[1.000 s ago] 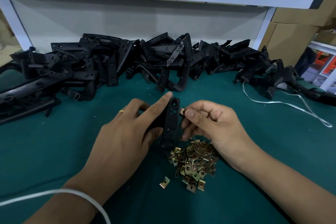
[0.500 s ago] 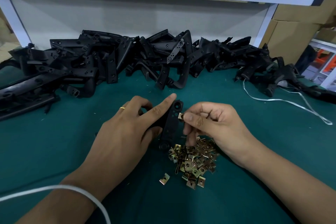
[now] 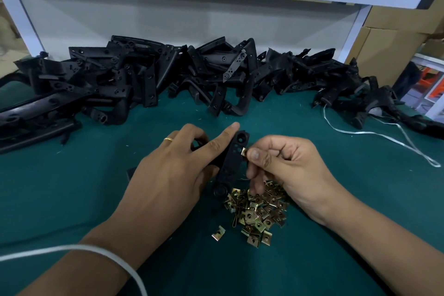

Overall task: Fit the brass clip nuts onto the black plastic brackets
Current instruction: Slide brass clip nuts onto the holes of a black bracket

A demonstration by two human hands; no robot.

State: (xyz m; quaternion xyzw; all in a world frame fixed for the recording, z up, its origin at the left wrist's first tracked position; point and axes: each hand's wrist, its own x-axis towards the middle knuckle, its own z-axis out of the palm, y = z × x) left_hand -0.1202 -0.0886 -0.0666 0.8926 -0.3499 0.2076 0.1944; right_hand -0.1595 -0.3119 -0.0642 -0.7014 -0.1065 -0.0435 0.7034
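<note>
Brass clip nut (image 3: pixel 244 152), folded sheet metal, pinched by right hand (image 3: pixel 288 168) against ribbed black bracket (image 3: pixel 231 163) gripped by left hand (image 3: pixel 175 170).

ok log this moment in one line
left hand holds black plastic bracket | right hand pinches brass clip nut at bracket edge

Most of the clip nut (image 3: pixel 244 152) is covered by the thumb of the right hand (image 3: pixel 286 170), so its seating on the bracket (image 3: pixel 231 163) cannot be told. The bracket's left side is hidden behind the left hand (image 3: pixel 173 170). Left of the bracket, the bracket pile (image 3: pixel 168 79) is cut off by the frame edge.
</note>
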